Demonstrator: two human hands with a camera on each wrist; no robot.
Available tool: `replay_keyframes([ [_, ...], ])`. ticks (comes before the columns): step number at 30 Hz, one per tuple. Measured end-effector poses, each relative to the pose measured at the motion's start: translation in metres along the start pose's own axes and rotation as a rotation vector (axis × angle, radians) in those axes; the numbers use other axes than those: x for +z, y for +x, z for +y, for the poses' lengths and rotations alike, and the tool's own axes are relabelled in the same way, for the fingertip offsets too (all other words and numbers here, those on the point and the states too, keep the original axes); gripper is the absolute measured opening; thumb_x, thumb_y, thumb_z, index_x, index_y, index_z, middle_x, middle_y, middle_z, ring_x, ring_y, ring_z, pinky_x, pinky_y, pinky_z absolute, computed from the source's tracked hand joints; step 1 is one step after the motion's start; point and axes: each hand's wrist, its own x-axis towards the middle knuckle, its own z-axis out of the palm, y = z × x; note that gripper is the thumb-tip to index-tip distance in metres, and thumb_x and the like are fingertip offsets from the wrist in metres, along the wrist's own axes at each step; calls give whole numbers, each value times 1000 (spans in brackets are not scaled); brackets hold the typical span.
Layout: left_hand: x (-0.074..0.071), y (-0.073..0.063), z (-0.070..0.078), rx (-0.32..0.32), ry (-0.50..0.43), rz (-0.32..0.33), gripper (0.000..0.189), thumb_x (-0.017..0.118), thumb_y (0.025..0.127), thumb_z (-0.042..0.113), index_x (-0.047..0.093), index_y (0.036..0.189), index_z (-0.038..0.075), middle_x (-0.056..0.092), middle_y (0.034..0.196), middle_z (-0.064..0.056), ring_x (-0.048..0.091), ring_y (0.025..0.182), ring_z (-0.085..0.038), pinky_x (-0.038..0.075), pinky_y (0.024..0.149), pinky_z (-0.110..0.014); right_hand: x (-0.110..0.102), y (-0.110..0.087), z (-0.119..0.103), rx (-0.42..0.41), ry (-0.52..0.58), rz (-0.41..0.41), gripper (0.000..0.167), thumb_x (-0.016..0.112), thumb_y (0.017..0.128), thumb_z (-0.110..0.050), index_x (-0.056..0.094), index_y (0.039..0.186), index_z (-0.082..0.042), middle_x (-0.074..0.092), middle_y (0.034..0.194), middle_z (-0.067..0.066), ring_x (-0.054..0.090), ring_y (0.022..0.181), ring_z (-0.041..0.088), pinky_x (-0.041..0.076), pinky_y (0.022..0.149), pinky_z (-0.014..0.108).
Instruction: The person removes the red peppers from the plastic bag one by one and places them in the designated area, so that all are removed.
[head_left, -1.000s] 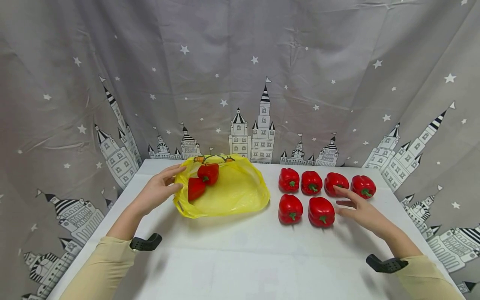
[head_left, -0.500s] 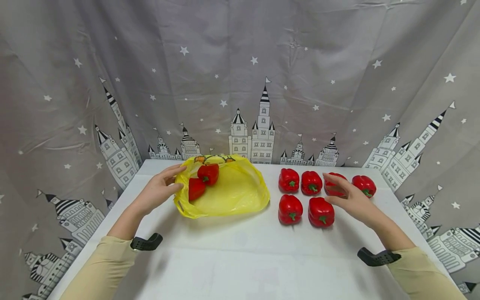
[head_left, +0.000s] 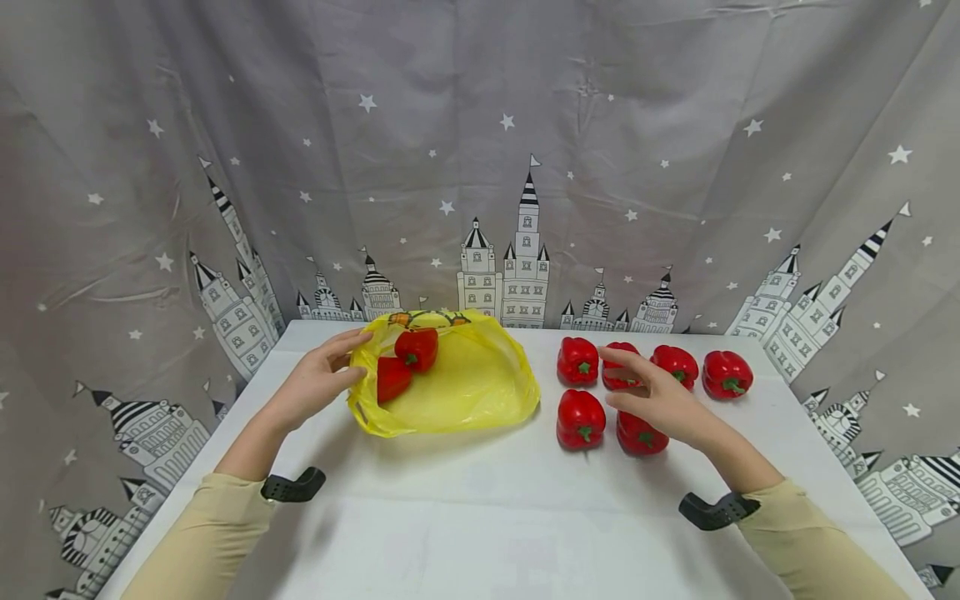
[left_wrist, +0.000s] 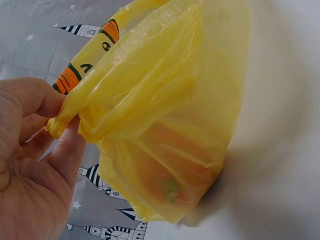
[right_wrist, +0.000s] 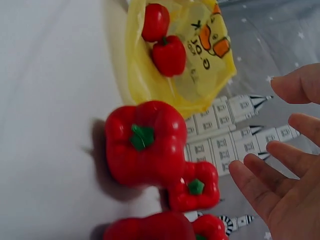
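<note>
My left hand (head_left: 318, 379) pinches the left edge of a yellow plastic bag (head_left: 472, 383), fingers and thumb on the gathered film in the left wrist view. The bag's mouth faces me, and two red bell peppers (head_left: 417, 348) lie inside at its left. My right hand (head_left: 663, 404) holds nothing; its fingers are spread over the pepper group. Beneath it, a front-row bell pepper (head_left: 641, 435) and a back-row one (head_left: 617, 377) are partly covered. Just left of the fingertips sits another front bell pepper (head_left: 581, 420). In the right wrist view that pepper (right_wrist: 145, 145) shows its green stem.
More bell peppers stand in the back row: one at its left end (head_left: 577, 361), two at the right (head_left: 675, 365). A grey curtain (head_left: 450, 167) with castle prints hangs behind the white table (head_left: 465, 517).
My right hand has moved left across the peppers, from beside the right front pepper to near the left front one. The left hand and bag stay in place.
</note>
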Motion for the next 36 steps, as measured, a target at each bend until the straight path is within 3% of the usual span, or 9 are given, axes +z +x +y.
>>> replay_keyframes([
  [11,-1,-1,1,14,0,8,58,59,100,10,43,156,8,30,165,-7,44,141,-39,47,105,-35,28,15,-16,-11,5,-65,73,77,91,-24,44,155,-25,45,154,12,46,135,41,58,91,48],
  [21,-1,-1,3,8,-1,-1,58,59,101,11,42,157,9,27,166,-8,38,144,-42,45,106,-46,60,32,-40,-32,29,-139,73,79,89,-32,45,154,-33,49,151,3,51,134,34,56,94,48],
  [28,-2,-1,6,-5,5,-11,59,59,101,12,42,157,11,26,167,-7,36,145,-44,45,106,-50,84,50,-53,-144,33,-239,67,72,94,-27,45,155,-25,48,151,-1,49,135,25,52,102,43],
  [36,-3,-1,11,-28,11,-20,60,59,100,11,42,157,11,25,167,-9,32,147,-46,43,108,-52,113,74,-61,-184,45,-321,65,70,96,-26,44,155,-24,45,154,-1,46,137,22,49,106,41],
])
